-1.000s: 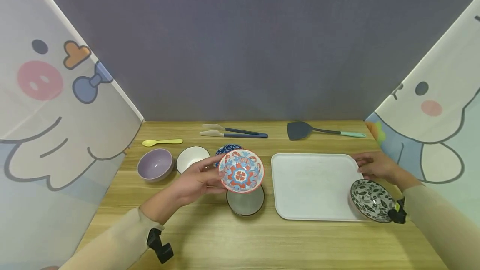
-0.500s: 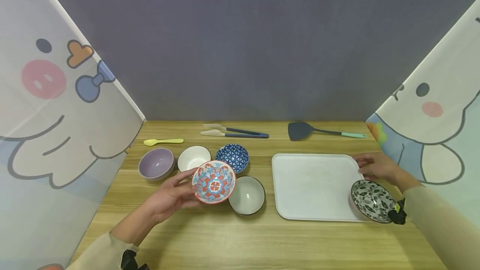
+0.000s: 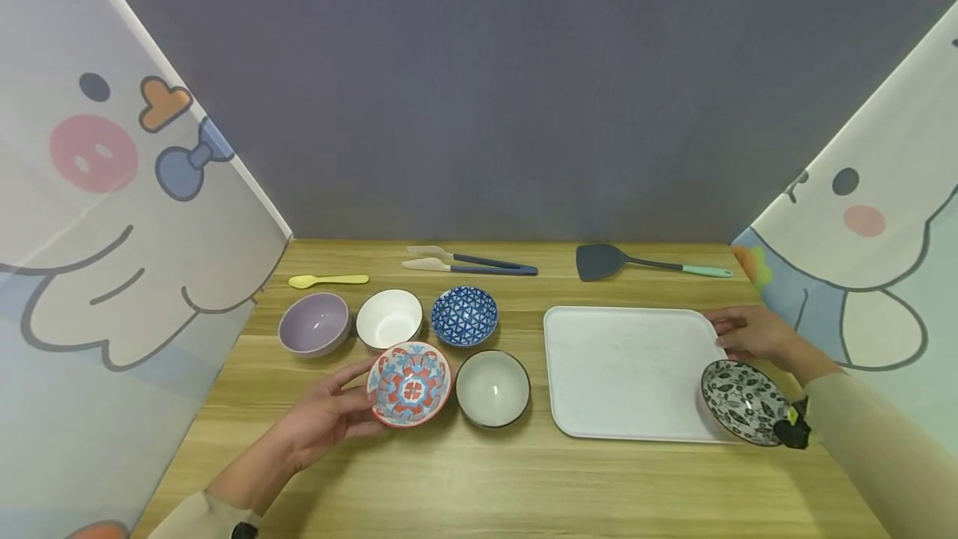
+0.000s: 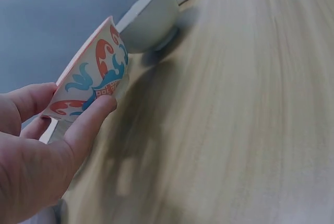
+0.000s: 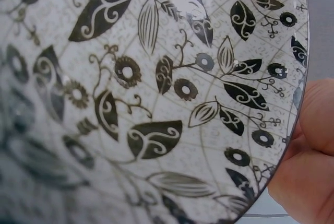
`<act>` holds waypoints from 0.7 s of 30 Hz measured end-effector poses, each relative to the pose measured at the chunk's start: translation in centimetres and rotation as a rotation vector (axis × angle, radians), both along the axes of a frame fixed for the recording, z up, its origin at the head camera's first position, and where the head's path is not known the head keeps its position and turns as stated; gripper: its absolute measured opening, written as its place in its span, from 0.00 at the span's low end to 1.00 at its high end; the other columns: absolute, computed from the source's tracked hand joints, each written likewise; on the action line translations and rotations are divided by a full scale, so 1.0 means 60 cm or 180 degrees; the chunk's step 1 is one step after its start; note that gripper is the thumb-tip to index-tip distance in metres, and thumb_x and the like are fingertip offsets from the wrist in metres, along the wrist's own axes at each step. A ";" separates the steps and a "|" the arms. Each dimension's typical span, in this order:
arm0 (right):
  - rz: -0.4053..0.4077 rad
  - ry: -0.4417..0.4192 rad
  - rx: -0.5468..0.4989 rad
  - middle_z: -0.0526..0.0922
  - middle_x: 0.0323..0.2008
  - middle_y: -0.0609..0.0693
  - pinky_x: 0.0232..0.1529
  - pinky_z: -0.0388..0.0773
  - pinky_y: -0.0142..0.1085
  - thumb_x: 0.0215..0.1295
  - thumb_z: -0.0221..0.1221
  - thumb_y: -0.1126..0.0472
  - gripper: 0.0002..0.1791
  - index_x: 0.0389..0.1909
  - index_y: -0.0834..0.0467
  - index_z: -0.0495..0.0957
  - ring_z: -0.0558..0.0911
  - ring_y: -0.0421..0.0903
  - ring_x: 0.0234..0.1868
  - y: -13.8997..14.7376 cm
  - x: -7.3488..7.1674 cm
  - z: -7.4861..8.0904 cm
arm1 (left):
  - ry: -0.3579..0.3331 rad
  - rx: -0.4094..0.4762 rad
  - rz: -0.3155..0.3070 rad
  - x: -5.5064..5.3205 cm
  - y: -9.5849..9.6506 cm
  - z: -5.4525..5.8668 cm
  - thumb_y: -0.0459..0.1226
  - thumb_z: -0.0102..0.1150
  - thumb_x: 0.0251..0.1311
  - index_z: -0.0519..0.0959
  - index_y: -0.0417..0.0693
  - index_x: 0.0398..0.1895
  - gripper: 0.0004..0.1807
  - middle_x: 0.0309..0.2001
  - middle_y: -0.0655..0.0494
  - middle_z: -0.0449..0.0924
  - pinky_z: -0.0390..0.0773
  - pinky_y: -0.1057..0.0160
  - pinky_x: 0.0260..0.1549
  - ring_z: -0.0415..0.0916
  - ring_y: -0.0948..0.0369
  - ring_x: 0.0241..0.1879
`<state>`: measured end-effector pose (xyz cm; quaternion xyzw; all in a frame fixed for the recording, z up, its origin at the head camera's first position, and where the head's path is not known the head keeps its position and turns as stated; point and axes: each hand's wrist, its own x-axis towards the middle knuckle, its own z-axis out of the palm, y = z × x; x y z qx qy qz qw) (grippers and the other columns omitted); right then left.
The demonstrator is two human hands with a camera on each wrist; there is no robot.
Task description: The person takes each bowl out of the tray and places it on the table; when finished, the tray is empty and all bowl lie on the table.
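My left hand (image 3: 322, 418) pinches a red-and-blue patterned bowl (image 3: 410, 385) by its left side, thumb on its outside and fingers at the rim. In the left wrist view, this bowl (image 4: 96, 75) is tilted and just above the table, its shadow beside it. My right hand (image 3: 756, 333) grips the right edge of a white tray (image 3: 629, 373), though its fingertips are partly hidden. Below that wrist, a black-and-white leaf-patterned bowl (image 3: 743, 403) leans over the tray's front right corner. It fills most of the right wrist view, with my fingers (image 5: 305, 182) beyond its rim.
Around the left hand stand a purple bowl (image 3: 314, 324), a white bowl (image 3: 390, 318), a blue patterned bowl (image 3: 464, 317) and a grey-white bowl (image 3: 492, 389). Along the back lie a yellow spoon (image 3: 328, 280), tongs (image 3: 479, 266) and a spatula (image 3: 601, 261). Printed panels flank the table.
My left hand has carried the red-and-blue bowl left and toward me, lowering it, from over the grey-white bowl to a spot beside it. The right hand and the tray have stayed put.
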<state>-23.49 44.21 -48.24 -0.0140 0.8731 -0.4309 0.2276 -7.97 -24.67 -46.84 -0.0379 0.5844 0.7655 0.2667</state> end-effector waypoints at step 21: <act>-0.0002 -0.0007 0.0014 0.77 0.55 0.70 0.39 0.89 0.41 0.66 0.63 0.72 0.34 0.70 0.76 0.63 0.83 0.45 0.41 -0.002 0.000 0.001 | -0.0096 -0.0122 -0.0003 0.009 -0.011 -0.038 0.35 0.55 0.75 0.44 0.47 0.84 0.42 0.61 0.42 0.80 0.83 0.46 0.57 0.85 0.49 0.53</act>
